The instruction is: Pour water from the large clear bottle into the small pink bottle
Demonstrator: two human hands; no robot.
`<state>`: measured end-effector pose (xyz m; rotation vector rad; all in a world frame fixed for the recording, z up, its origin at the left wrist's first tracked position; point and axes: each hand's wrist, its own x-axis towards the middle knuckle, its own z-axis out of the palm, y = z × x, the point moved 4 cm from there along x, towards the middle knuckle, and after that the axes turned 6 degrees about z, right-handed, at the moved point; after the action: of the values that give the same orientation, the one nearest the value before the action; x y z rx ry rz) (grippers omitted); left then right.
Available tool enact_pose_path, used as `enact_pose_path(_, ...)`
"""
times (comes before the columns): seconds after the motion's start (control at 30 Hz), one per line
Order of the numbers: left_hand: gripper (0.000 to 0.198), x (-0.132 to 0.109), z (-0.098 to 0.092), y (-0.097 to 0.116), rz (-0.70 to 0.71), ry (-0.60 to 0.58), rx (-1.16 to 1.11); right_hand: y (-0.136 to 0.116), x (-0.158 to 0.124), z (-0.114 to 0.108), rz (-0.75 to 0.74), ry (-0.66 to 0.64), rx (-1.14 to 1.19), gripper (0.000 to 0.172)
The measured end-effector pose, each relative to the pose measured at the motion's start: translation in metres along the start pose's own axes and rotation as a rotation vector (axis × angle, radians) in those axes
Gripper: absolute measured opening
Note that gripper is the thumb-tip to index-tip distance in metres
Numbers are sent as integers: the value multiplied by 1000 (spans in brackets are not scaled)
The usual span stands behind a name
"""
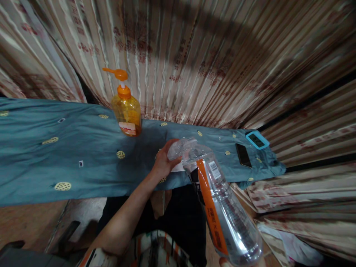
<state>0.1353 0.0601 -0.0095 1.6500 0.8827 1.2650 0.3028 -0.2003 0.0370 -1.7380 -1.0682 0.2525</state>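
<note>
My left hand (164,159) is closed around a crumpled-looking clear plastic piece (182,145) at the upper end of a large bottle. Whether this piece is a cup or part of the bottle, I cannot tell. The clear plastic bottle (222,207), with an orange and black label and a barcode, slants from the table edge down to the lower right. Only a few fingertips of my right hand (225,262) show, wrapped under the bottle's base; the rest lies outside the picture. Something white, partly hidden, lies below my left fingers.
An orange pump bottle (128,113) with yellow-orange liquid stands at the back of the cloth-covered table (97,159). At the right end lie a dark phone (243,155) and a blue-framed digital clock (257,140). A pleated curtain (172,55) hangs right behind the table.
</note>
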Motion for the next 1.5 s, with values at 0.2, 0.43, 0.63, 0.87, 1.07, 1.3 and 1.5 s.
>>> enact_pose_path(0.2, 55, 0, 0, -1, 11, 12, 5, 1, -1, 0, 3, 6, -3, 47)
enact_pose_path(0.43, 56, 0, -2, 2, -1, -3, 24, 1, 0, -1, 3, 6, 1, 48)
enact_pose_path(0.63, 55, 1, 0, -2, 13, 4, 17, 2, -1, -1, 3, 14, 4, 47)
enact_pose_path(0.87, 57, 0, 0, -3, 14, 10, 43, 4, -2, -1, 8, 26, 4, 48)
enact_pose_path(1.07, 57, 0, -1, -1, 12, -3, 49, 5, -3, -3, 16, 29, -1, 48)
enact_pose_path(1.3, 56, 0, 0, -2, 4, 2, 19, 4, -5, -4, 25, 28, -5, 48)
enact_pose_path(1.5, 56, 0, 0, -3, 10, 0, 22, 4, -6, -4, 38, 37, -8, 49)
